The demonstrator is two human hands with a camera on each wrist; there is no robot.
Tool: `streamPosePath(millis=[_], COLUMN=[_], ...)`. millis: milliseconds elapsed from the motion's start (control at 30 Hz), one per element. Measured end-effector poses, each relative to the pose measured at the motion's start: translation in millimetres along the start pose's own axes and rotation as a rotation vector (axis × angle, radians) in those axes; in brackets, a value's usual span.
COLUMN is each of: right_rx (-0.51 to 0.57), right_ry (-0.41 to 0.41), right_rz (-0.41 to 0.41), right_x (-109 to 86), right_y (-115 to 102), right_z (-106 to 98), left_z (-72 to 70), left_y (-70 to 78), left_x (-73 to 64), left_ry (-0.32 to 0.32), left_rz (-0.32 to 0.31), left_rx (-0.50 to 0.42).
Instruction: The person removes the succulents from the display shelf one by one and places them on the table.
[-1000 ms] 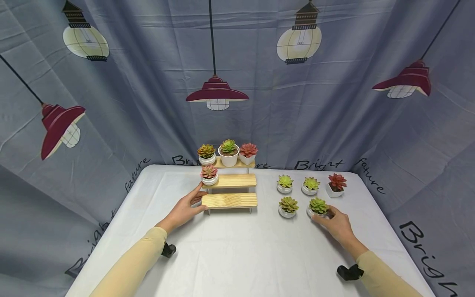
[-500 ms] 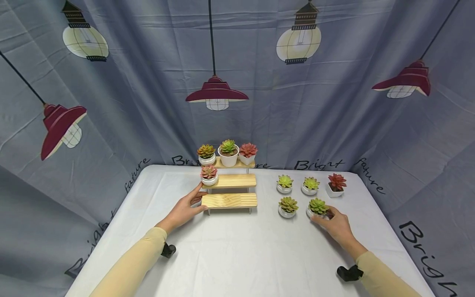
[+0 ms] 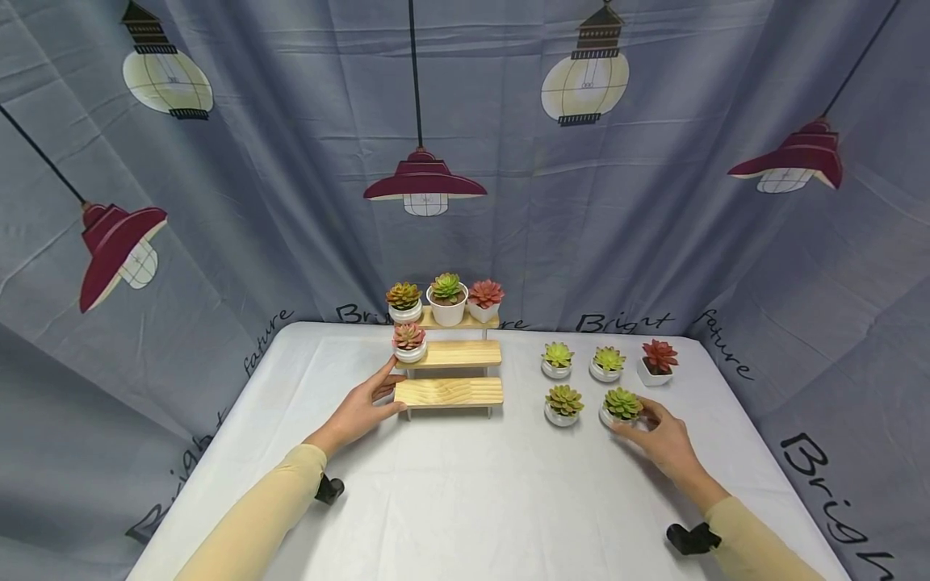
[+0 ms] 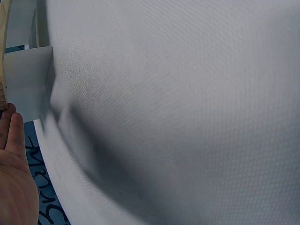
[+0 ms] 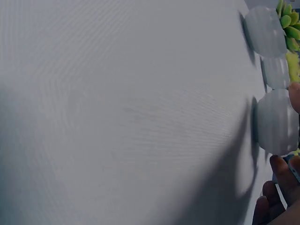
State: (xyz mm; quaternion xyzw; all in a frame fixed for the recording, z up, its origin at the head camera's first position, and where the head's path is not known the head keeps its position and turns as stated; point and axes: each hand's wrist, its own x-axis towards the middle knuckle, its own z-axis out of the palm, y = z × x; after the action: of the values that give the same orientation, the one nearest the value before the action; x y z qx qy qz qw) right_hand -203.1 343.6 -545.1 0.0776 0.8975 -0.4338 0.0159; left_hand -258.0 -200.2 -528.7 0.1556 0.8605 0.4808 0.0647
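Observation:
In the head view, my left hand (image 3: 359,413) touches the left side of a tiered wooden shelf (image 3: 449,393), its fingers extended by the lower two tiers. The left wrist view shows the fingertips at the wood's edge. A pink succulent in a white pot (image 3: 410,344) sits on the middle tier, just above those fingers. On the right, my right hand (image 3: 663,442) holds a green succulent (image 3: 622,403) by its round white pot (image 5: 277,123), thumb on one side and fingers on the other. The pot stands upright on the table.
Three potted succulents, including the large green one (image 3: 447,297), line the top tier. Close to the right hand stand an olive-green succulent (image 3: 563,403), two light-green ones (image 3: 558,358) (image 3: 607,363) and a red one (image 3: 658,361). A grey printed curtain (image 3: 291,202) hangs behind the white-covered table (image 3: 465,500).
The green succulent's pot has shifted very slightly left. My right wrist has turned and moved a little to the right. The left hand and the shelf stay where they were.

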Motion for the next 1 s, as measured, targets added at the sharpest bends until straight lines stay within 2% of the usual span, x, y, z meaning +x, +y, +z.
streamPosePath(millis=[233,600,800,1000], right_rx=[0.002,0.027,0.047,0.085], right_ry=[0.008,0.107,0.121,0.080], right_rz=[-0.025,-0.123,-0.193,-0.217], right_x=[-4.1,-3.2,-0.4,3.5], right_y=[-8,-36,-63,-90], right_z=[-12,-26,-19,-3], left_z=[-0.6,-1.0,-1.3,-0.8], left_y=[1.1,1.1,1.4,1.8], left_x=[-0.7,0.0,0.0,0.0], left_ry=[-0.002,0.000,-0.004,-0.008], left_rz=[-0.017,-0.007,-0.012,-0.012], left_rx=[0.008,0.017,0.007,0.004])
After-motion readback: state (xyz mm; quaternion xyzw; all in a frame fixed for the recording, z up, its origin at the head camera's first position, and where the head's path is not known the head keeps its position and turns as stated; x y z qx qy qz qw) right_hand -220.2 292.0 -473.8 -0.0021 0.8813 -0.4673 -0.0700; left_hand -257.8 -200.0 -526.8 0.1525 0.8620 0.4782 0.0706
